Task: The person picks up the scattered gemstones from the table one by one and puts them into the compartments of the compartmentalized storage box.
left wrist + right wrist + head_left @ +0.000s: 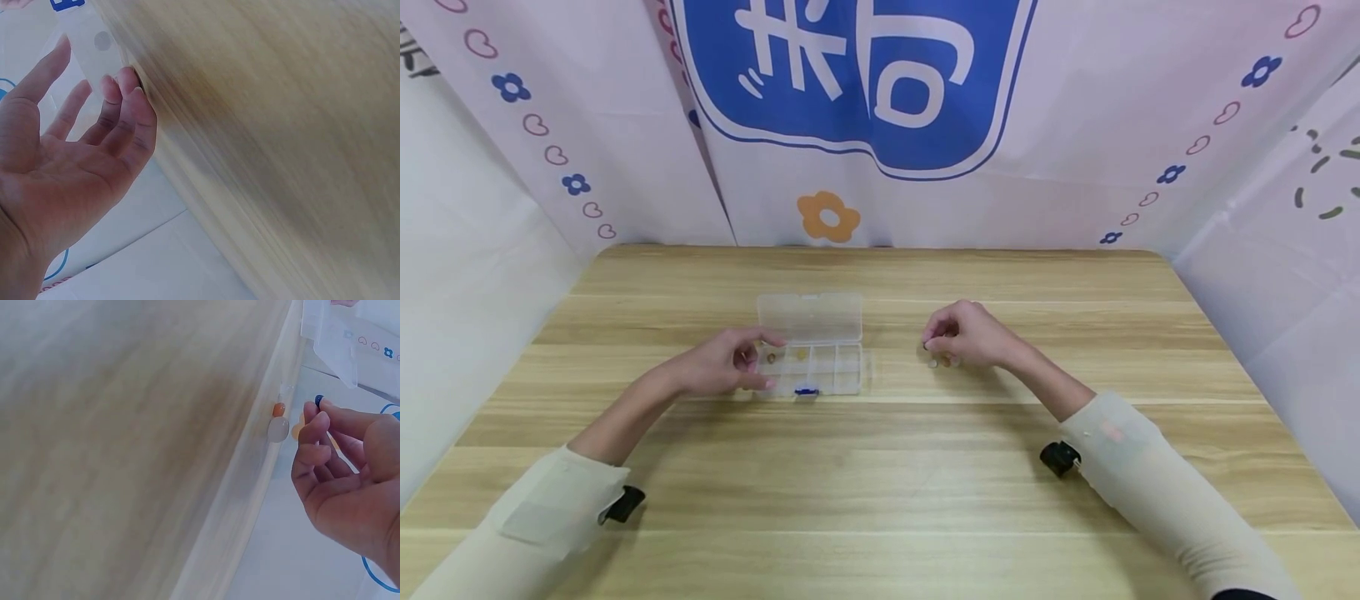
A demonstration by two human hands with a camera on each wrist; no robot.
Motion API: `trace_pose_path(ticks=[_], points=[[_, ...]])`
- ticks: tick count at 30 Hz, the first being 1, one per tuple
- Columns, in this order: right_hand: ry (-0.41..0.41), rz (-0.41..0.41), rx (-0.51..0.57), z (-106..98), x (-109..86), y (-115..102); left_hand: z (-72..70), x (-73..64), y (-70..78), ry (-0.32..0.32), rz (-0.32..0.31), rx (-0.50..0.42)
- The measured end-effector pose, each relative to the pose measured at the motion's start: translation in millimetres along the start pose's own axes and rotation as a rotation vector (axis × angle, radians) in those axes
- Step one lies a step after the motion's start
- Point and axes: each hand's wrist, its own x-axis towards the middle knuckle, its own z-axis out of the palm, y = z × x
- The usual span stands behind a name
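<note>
The right hand (972,336) pinches a dark blue piece (319,400) in its grip, while the left hand (717,364), grip apart, spans one end of the clear box (847,380).

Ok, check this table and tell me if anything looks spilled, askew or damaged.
Nothing stands out. The clear box sits flat with its lid open; no damage shows. The white piece and orange piece lie loose near the right hand, but close together, so hardly a spill.
</note>
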Motion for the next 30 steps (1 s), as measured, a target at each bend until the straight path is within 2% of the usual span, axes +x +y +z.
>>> trace_pose_path(ticks=[7,16,30], points=[[-0.009,-0.038,0.035,0,-1.3,0,-0.4,-0.2,0.5,-0.006,0.001,0.001],[-0.026,-0.034,0.073,1,1.2,-3,-0.8,-0.5,0.7,-0.003,-0.014,-0.001],[-0.018,-0.031,0.054,6,7.1,-11,-0.2,-0.6,-0.9,-0.001,-0.005,-0.014]])
